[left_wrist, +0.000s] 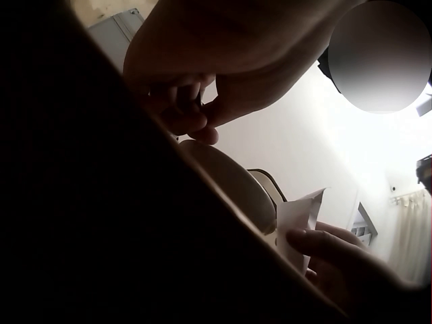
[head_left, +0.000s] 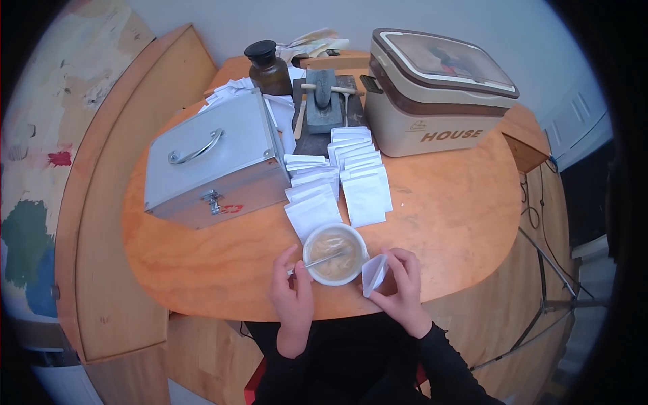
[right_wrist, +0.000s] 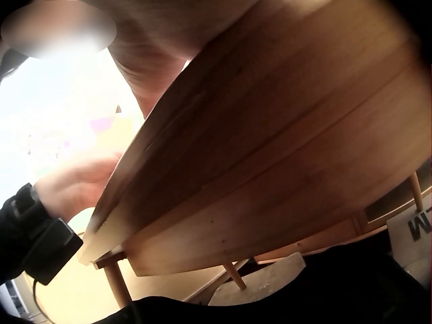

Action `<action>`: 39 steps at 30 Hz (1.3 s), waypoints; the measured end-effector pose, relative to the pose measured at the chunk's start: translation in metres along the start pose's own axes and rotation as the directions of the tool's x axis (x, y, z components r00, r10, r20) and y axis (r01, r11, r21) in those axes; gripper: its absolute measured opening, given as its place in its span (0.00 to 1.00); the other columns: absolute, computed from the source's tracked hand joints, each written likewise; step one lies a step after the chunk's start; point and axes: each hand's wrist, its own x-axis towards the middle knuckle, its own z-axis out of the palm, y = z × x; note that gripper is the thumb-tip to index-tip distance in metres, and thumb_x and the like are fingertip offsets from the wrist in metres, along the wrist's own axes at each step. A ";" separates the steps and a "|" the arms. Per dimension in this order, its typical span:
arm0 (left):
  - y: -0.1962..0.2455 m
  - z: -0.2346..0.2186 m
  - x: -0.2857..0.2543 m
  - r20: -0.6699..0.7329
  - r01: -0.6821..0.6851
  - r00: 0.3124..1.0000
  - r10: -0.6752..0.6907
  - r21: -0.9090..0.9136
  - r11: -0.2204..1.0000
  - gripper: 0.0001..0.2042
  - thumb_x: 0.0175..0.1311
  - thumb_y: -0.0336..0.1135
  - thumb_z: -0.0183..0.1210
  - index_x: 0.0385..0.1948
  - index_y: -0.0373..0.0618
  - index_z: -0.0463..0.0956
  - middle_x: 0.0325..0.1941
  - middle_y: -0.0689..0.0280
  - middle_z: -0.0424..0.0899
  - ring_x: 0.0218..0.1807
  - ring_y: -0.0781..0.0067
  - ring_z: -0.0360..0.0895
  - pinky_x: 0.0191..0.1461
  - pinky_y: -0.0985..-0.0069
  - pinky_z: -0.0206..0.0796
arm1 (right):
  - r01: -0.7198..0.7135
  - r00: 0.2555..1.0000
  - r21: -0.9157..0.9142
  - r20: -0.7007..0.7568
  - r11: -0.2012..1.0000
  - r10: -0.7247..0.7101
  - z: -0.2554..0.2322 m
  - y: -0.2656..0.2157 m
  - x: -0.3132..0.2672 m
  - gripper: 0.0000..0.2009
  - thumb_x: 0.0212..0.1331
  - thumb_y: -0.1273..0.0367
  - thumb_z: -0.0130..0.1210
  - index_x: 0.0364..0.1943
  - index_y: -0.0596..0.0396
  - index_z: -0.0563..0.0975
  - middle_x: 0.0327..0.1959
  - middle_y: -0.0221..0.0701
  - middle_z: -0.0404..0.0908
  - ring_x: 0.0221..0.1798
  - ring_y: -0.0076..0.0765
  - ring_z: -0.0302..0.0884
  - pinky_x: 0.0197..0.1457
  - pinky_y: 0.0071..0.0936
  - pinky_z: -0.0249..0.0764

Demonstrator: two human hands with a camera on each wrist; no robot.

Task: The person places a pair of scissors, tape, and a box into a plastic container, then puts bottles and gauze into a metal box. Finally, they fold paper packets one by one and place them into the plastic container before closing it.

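Close to the table's front edge stands a white bowl (head_left: 335, 228) with a tan paste or powder inside. My left hand (head_left: 292, 297) grips the handle of a metal spoon (head_left: 322, 260) at the bowl's left side; the spoon's far end is sunk in the tan contents. Just right of the bowl, my right hand (head_left: 403, 297) pinches a small white paper packet (head_left: 372, 275) between thumb and fingers, its top spread apart. In the left wrist view the packet (left_wrist: 293, 226) is upright beside the bowl (left_wrist: 233, 182). The right wrist view mostly shows the table's underside (right_wrist: 270, 148).
Two overlapping rows of white paper packets (head_left: 366, 199) lie behind the bowl. A silver metal case (head_left: 236, 152) stands left, a cream-and-brown box (head_left: 439, 118) marked HOUSE back right. Between them are a brown glass jar (head_left: 271, 75) and a dark grey block (head_left: 324, 101) with wooden-handled tools.
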 end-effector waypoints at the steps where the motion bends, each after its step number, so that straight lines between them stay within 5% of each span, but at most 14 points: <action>1: -0.001 0.000 0.000 -0.001 0.007 1.000 -0.007 -0.025 1.000 0.13 0.69 0.26 0.50 0.54 0.39 0.71 0.23 0.70 0.74 0.26 0.87 0.68 0.30 0.85 0.60 | -0.002 1.000 -0.005 0.001 1.000 0.002 0.000 0.000 0.000 0.38 0.32 0.70 0.70 0.58 0.56 0.73 0.49 0.37 0.72 0.48 0.43 0.70 0.50 0.36 0.65; 11: 0.002 -0.007 -0.001 0.063 0.144 0.989 -0.135 -0.166 0.976 0.13 0.69 0.25 0.51 0.54 0.38 0.70 0.22 0.72 0.72 0.25 0.87 0.66 0.30 0.86 0.58 | -0.025 1.000 0.016 0.007 1.000 0.024 0.000 -0.001 0.001 0.38 0.32 0.71 0.70 0.58 0.56 0.72 0.49 0.38 0.71 0.49 0.44 0.70 0.51 0.36 0.67; 20: 0.008 -0.007 -0.003 0.018 0.021 1.000 -0.021 0.016 1.000 0.16 0.66 0.24 0.52 0.55 0.37 0.70 0.20 0.73 0.67 0.24 0.85 0.61 0.29 0.83 0.56 | 0.011 1.000 0.022 0.020 1.000 -0.011 0.000 0.000 0.001 0.38 0.33 0.70 0.70 0.58 0.57 0.72 0.49 0.39 0.71 0.48 0.44 0.69 0.50 0.36 0.67; 32: 0.018 -0.016 -0.002 0.143 0.271 0.962 -0.233 -0.369 0.889 0.21 0.69 0.26 0.49 0.63 0.40 0.58 0.21 0.72 0.70 0.23 0.88 0.63 0.29 0.87 0.55 | -0.006 1.000 0.024 -0.010 1.000 0.006 -0.001 -0.003 0.001 0.38 0.33 0.70 0.70 0.58 0.57 0.72 0.49 0.39 0.71 0.48 0.44 0.69 0.50 0.36 0.68; 39: 0.028 -0.028 -0.014 0.195 0.099 0.980 -0.043 -0.288 0.952 0.25 0.67 0.24 0.52 0.66 0.38 0.55 0.23 0.70 0.74 0.27 0.86 0.70 0.32 0.86 0.60 | 0.001 0.999 -0.023 -0.054 1.000 -0.002 0.001 -0.003 0.000 0.37 0.32 0.70 0.70 0.58 0.57 0.73 0.49 0.39 0.72 0.48 0.44 0.69 0.50 0.36 0.68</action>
